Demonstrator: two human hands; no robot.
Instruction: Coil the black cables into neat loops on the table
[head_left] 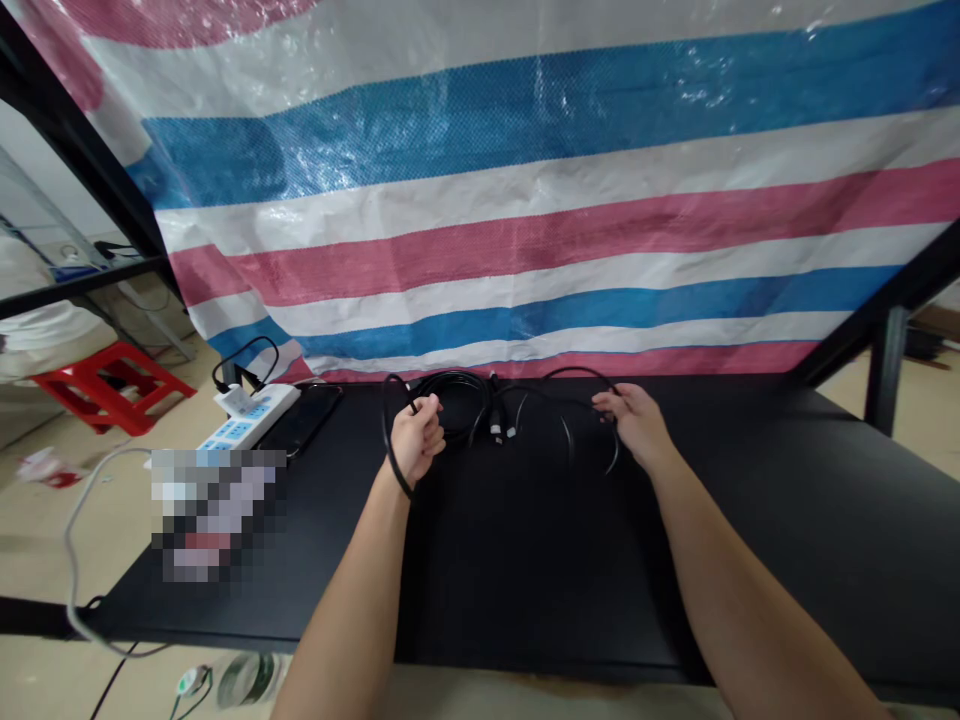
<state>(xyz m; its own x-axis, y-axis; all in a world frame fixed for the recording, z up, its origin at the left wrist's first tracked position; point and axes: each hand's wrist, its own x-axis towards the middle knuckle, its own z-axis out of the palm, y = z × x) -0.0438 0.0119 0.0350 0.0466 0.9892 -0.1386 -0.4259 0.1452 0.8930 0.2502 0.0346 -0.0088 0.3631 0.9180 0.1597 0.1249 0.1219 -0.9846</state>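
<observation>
My left hand [420, 438] is closed around a black cable [387, 420], which loops over the back of the hand and wrist. To the right, my right hand [628, 420] pinches a thin black cable [577, 371] between thumb and fingers, and a loose curve of it hangs below. Whether both hands hold the same cable I cannot tell. Between them, at the back of the black table [525, 570], lies a coiled bundle of black cable [469, 380]. Connector plugs [496, 428] with metal and pale ends stick out toward me.
A white power strip [259, 415] with chargers plugged in stands at the left, beside a dark phone [304, 415]. A blurred-out patch [217, 515] lies in front of it. A striped plastic sheet [525, 230] hangs behind the table. A red stool [112, 385] stands on the floor.
</observation>
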